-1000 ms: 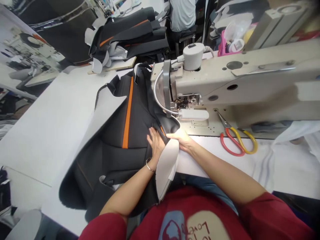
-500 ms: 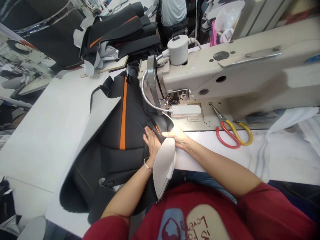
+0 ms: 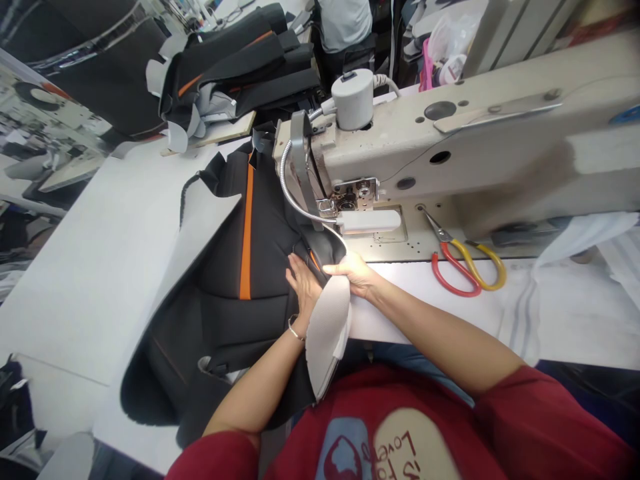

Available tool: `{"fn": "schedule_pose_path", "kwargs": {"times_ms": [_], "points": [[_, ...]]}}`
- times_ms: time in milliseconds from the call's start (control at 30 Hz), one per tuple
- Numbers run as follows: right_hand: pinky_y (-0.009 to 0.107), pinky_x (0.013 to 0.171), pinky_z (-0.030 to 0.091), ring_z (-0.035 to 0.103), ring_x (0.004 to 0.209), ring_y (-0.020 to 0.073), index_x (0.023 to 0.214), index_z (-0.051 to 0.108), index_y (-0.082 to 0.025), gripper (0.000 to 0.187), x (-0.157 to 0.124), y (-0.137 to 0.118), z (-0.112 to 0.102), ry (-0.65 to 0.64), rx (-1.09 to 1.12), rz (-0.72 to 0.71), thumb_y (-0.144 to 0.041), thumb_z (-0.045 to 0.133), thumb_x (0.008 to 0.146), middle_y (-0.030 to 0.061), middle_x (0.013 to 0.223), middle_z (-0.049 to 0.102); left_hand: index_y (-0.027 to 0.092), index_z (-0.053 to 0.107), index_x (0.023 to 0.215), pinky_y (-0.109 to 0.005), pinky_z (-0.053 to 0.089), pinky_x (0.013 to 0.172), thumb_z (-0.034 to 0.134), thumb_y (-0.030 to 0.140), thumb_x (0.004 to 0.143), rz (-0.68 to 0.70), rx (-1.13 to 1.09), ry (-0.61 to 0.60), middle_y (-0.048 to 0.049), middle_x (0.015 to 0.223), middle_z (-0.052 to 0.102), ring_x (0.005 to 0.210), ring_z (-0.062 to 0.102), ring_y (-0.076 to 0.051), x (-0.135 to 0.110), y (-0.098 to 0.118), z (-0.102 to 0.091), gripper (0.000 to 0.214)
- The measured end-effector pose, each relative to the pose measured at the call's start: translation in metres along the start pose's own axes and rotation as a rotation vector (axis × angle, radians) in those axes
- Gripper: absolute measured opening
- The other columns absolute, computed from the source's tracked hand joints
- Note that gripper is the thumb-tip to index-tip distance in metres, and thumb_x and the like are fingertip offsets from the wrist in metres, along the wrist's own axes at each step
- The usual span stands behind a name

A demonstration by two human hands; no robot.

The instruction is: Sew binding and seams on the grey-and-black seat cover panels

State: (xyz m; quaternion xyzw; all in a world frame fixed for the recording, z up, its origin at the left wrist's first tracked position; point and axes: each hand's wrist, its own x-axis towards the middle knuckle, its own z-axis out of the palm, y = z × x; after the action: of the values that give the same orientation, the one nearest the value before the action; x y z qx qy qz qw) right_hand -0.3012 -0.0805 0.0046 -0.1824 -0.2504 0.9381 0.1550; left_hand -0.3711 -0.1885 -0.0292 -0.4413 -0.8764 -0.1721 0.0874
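A black padded seat cover (image 3: 270,260) with an orange stripe and pale grey backing lies across the table and runs up to the needle area of a sewing machine (image 3: 460,147). Flat on the cover rests my left hand (image 3: 304,280), its fingers stretched out. My right hand (image 3: 355,273) grips the cover's edge just below the machine's lamp (image 3: 370,221), thumb on top and the other fingers mostly hidden underneath. Between my wrists a grey-backed flap (image 3: 327,333) of the cover stands folded up. The needle itself is hidden behind the lamp and machine head.
Scissors (image 3: 457,257) with red and yellow handles lie right of my right hand, tips on the machine bed. White cloth (image 3: 575,267) is at the right. Stacked black panels (image 3: 240,67) stand behind the table (image 3: 90,267). A person (image 3: 345,27) is at the back.
Both hands and the cover stay almost in place. The machine appears shifted very slightly to the left in the view.
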Motion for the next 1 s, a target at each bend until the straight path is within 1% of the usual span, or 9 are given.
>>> {"fn": "schedule_pose_path", "kwargs": {"times_ms": [200, 367, 433, 533, 633, 800, 900, 1000], "points": [[0.031, 0.070, 0.049, 0.061, 0.069, 0.0177, 0.081, 0.061, -0.013, 0.045, 0.0005, 0.0001, -0.0012, -0.016, 0.014, 0.000, -0.006, 0.075, 0.039, 0.0026, 0.069, 0.066, 0.002, 0.009, 0.132, -0.053, 0.013, 0.099, 0.036, 0.044, 0.080, -0.006, -0.001, 0.005, -0.0282, 0.135, 0.016, 0.128, 0.003, -0.030, 0.0003, 0.0013, -0.0010, 0.073], [0.031, 0.066, 0.050, 0.061, 0.062, 0.0170, 0.079, 0.062, -0.014, 0.043, 0.0004, -0.0012, -0.0008, 0.003, 0.013, 0.017, -0.004, 0.075, 0.039, 0.0003, 0.060, 0.064, 0.001, 0.007, 0.132, -0.053, 0.012, 0.099, 0.036, 0.044, 0.079, -0.011, -0.010, 0.004, -0.0282, 0.135, 0.014, 0.128, 0.003, -0.030, -0.0003, 0.0025, -0.0024, 0.074], [0.031, 0.066, 0.050, 0.061, 0.062, 0.0172, 0.080, 0.062, -0.014, 0.043, 0.0008, -0.0008, -0.0013, 0.004, 0.014, 0.025, -0.004, 0.075, 0.040, 0.0005, 0.060, 0.064, 0.000, 0.005, 0.132, -0.053, 0.011, 0.099, 0.036, 0.044, 0.079, -0.001, -0.013, 0.003, -0.0285, 0.135, 0.014, 0.128, 0.002, -0.030, -0.0009, 0.0021, -0.0020, 0.076], [0.032, 0.069, 0.050, 0.062, 0.068, 0.0182, 0.085, 0.061, -0.014, 0.047, 0.0015, 0.0001, -0.0023, -0.010, 0.037, 0.022, -0.005, 0.074, 0.041, 0.0025, 0.069, 0.066, -0.002, 0.003, 0.132, -0.053, 0.010, 0.100, 0.037, 0.044, 0.079, 0.011, -0.016, -0.003, -0.0292, 0.135, 0.013, 0.128, 0.002, -0.030, -0.0013, 0.0015, -0.0014, 0.078], [0.032, 0.072, 0.049, 0.062, 0.072, 0.0183, 0.085, 0.061, -0.014, 0.046, 0.0012, -0.0005, -0.0024, -0.042, 0.049, 0.018, -0.007, 0.074, 0.043, 0.0040, 0.076, 0.067, -0.004, 0.005, 0.131, -0.052, 0.010, 0.100, 0.038, 0.044, 0.078, 0.014, -0.022, -0.002, -0.0300, 0.134, 0.013, 0.128, 0.002, -0.030, -0.0012, 0.0015, -0.0023, 0.079], [0.030, 0.069, 0.050, 0.062, 0.068, 0.0166, 0.082, 0.061, -0.015, 0.040, -0.0003, -0.0028, -0.0008, -0.011, 0.030, 0.011, -0.008, 0.074, 0.044, 0.0025, 0.073, 0.067, -0.003, 0.008, 0.131, -0.053, 0.011, 0.099, 0.040, 0.046, 0.077, 0.027, -0.035, -0.010, -0.0309, 0.134, 0.011, 0.128, 0.002, -0.031, -0.0012, 0.0011, -0.0043, 0.080], [0.033, 0.075, 0.049, 0.062, 0.075, 0.0187, 0.085, 0.060, -0.013, 0.042, -0.0007, -0.0023, 0.0004, 0.000, 0.017, -0.003, -0.010, 0.074, 0.045, 0.0052, 0.081, 0.067, -0.003, 0.010, 0.131, -0.053, 0.012, 0.099, 0.038, 0.046, 0.078, 0.028, -0.020, 0.000, -0.0311, 0.134, 0.013, 0.128, 0.003, -0.031, -0.0014, 0.0007, -0.0031, 0.076], [0.035, 0.082, 0.046, 0.060, 0.084, 0.0200, 0.091, 0.058, -0.012, 0.046, -0.0020, -0.0021, 0.0023, -0.021, -0.013, -0.030, -0.011, 0.073, 0.048, 0.0077, 0.090, 0.065, -0.004, 0.011, 0.131, -0.052, 0.012, 0.099, 0.034, 0.045, 0.080, 0.026, -0.007, 0.023, -0.0319, 0.133, 0.016, 0.128, 0.004, -0.031, -0.0012, 0.0009, -0.0007, 0.073]]}}
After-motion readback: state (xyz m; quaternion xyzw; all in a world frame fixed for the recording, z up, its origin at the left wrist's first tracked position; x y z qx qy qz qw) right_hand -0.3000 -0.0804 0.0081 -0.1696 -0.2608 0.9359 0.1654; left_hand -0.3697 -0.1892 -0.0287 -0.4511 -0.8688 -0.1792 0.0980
